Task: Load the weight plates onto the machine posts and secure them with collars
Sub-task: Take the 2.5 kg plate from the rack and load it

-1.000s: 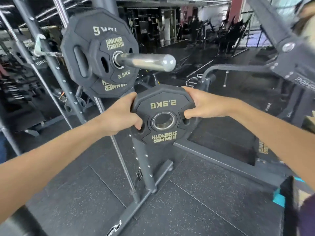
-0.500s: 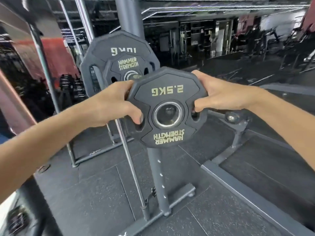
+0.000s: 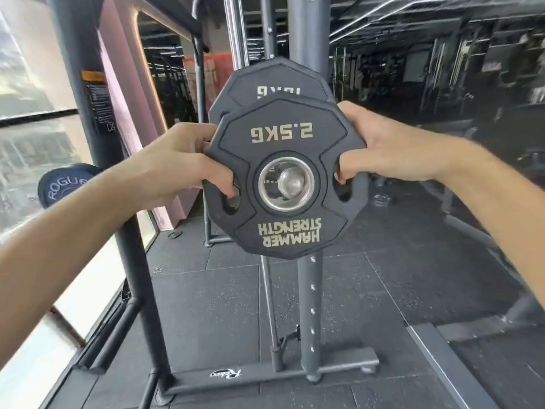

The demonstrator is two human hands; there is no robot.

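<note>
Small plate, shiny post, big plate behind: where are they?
Small plate (image 3: 281,237): head view, lower face.
Shiny post (image 3: 290,183): head view, round end.
Big plate behind (image 3: 277,76): head view, upper face.

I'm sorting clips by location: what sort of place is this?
Most likely a gym: a 2.5KG plate held up to a chrome post, a bigger plate behind it, and rubber floor tiles.

I hold the small plate (image 3: 283,231) upright in front of me. My left hand (image 3: 177,169) grips its left edge and my right hand (image 3: 386,152) its right edge, thumbs at the grip holes. Through the centre ring I see the round end of the post (image 3: 290,182). A bigger plate (image 3: 277,84) stands just behind.
</note>
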